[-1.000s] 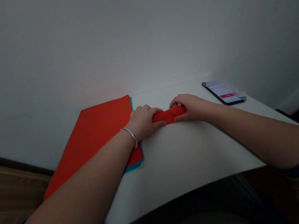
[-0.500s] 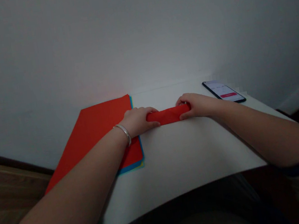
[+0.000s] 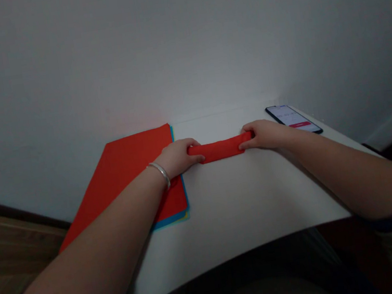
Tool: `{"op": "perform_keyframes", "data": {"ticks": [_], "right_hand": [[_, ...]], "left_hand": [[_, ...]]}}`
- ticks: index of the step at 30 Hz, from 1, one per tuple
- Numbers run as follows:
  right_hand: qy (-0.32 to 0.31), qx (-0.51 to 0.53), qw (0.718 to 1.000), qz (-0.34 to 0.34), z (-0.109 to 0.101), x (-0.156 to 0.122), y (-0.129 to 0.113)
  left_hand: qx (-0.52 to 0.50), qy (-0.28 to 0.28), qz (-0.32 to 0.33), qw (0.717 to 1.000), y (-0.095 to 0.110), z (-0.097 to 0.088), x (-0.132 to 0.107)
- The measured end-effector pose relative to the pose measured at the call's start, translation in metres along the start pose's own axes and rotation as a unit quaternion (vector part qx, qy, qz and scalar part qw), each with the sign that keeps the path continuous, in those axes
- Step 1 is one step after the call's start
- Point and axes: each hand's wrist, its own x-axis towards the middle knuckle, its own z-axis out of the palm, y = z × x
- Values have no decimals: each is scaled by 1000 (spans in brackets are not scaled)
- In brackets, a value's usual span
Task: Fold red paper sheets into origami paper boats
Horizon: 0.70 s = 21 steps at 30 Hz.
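Note:
A long, narrow strip of folded red paper [image 3: 221, 149] lies crosswise over the white table. My left hand [image 3: 182, 156] grips its left end, thumb on the near side and fingers behind. At the other end my right hand [image 3: 260, 135] pinches the paper the same way; its fingertips are partly hidden behind the strip. Under my left wrist, which wears a silver bangle [image 3: 161, 172], is a stack of coloured paper [image 3: 125, 162] with a red sheet on top and blue and yellow edges showing.
A phone [image 3: 296, 120] with a lit screen lies at the table's right side. The white table [image 3: 234, 209] meets a pale wall [image 3: 182, 46] at the back. Its near edge curves in front of my body.
My hands have moved slightly apart toward the ends of the folded red paper, so more of its face shows. The stack and the phone stay in place.

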Motion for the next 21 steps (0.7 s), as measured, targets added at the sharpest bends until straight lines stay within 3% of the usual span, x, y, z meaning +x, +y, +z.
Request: {"op": "perform_keyframes", "data": {"ticks": [9,14,21], "right_hand": [[-33,37,998,25,-3,2,13],[-63,59,995,44,-9,-1,14],[-106,176,977,57,-6,4,25]], "left_hand": [[17,48,-21,998,-6,0,1],[10,37,-37,999,-7,-1,4],[-44,62,-37,996,-12,7,7]]}}
